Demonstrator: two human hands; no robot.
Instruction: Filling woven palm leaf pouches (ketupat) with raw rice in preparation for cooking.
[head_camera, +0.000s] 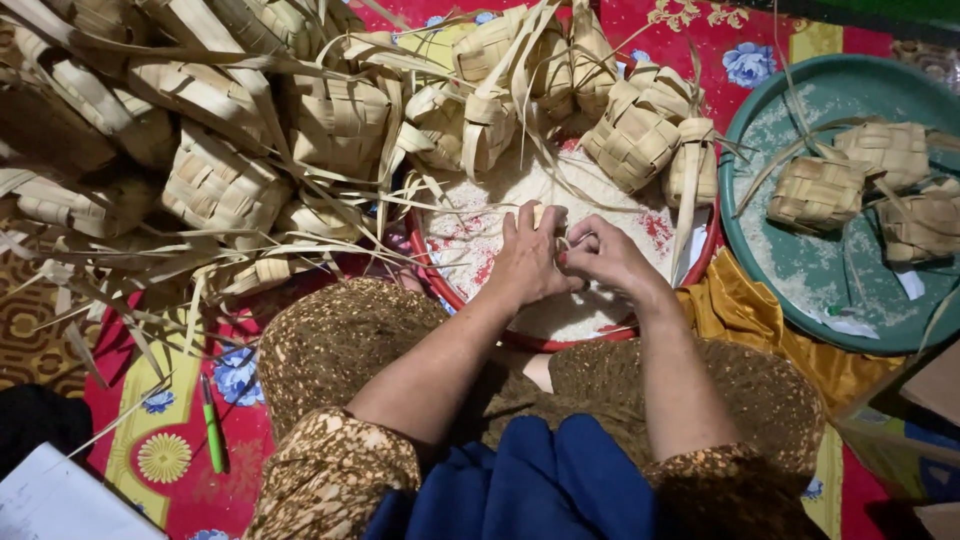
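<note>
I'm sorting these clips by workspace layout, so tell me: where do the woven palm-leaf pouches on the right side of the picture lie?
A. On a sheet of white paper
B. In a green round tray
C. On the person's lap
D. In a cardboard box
B: the three woven pouches on the right lie inside the green round tray, among scattered rice grains, apart from both hands.

Warm, even indoor light from above, soft shadows, sharp centre, slight wide-angle stretching and dimness at the corners.
</note>
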